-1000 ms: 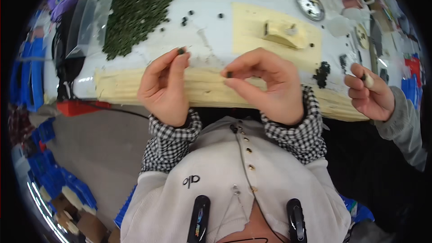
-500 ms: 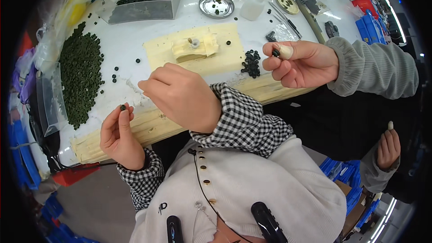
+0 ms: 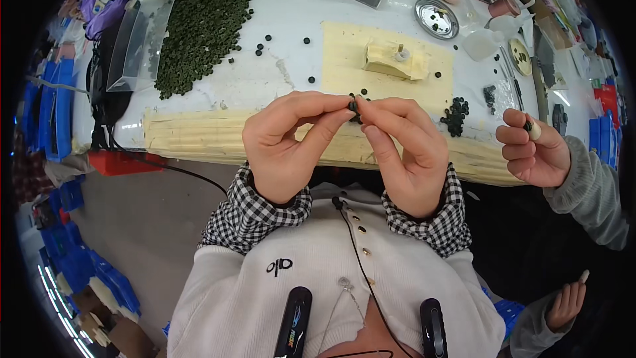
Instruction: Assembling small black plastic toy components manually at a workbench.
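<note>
A small dark green round piece, like a bead (image 3: 352,105), is pinched between the thumb and index finger of my left hand (image 3: 285,142). From the other side, the fingertips of my right hand (image 3: 412,149) close on the same bead, so the two hands meet just over the table's padded front edge (image 3: 199,136). More dark pieces show just beyond my fingertips, partly hidden by them. Behind my hands, a tape-covered block (image 3: 387,63) with a small upright peg (image 3: 400,53) sits on a yellow-taped patch (image 3: 338,40).
A big heap of dark green beads (image 3: 199,33) lies at the left beside a clear tray (image 3: 136,46). A small bead cluster (image 3: 454,117) is at the right. Close by is a co-worker's hand (image 3: 536,149) holding a dark piece. A round metal dish (image 3: 424,10) stands farther back.
My left hand has come up and right with its bead. My right hand has moved to meet it and now pinches the bead too. The view has shifted, so the table appears farther right.
</note>
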{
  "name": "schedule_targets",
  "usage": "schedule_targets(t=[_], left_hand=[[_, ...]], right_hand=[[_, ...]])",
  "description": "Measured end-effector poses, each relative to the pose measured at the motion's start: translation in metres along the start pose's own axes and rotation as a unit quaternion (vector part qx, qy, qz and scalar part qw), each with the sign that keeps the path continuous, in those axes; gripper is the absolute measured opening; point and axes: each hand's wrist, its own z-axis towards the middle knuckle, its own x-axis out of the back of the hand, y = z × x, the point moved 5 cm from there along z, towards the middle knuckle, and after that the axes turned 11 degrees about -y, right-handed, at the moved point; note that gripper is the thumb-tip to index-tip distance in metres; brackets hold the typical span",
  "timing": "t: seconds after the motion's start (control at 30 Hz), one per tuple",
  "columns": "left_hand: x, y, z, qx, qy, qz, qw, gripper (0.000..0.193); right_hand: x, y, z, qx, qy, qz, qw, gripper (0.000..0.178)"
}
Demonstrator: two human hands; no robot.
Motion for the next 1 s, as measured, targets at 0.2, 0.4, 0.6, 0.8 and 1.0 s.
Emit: schedule_targets(t=[0.2,0.4,0.6,0.8,1.0], left_hand=[[-0.007,0.003,0.002,0.006,-0.003,0.018,1.0,0.017],[-0.002,0.002,0.008,-0.013,-0.023,0.051,0.998,0.016],[-0.004,-0.004,0.0,0.024,0.002,0.027,0.999,0.017],[-0.002,-0.009,-0.001,0.044,0.004,-0.01,0.999,0.015],[-0.005,-0.01,-0.007,0.065,-0.001,-0.025,0.998,0.015]], right_hand=[[0.007,0.001,-0.004,0.01,-0.005,-0.021,1.0,0.03],[0.005,-0.001,-0.001,0.021,-0.005,-0.059,0.998,0.031],[0.007,-0.005,-0.003,0.056,0.029,-0.075,0.995,0.034],[0.052,-0.059,-0.04,0.177,0.168,-0.365,0.898,0.033],[0.098,-0.065,-0.05,0.049,0.249,-0.555,0.792,0.025]])
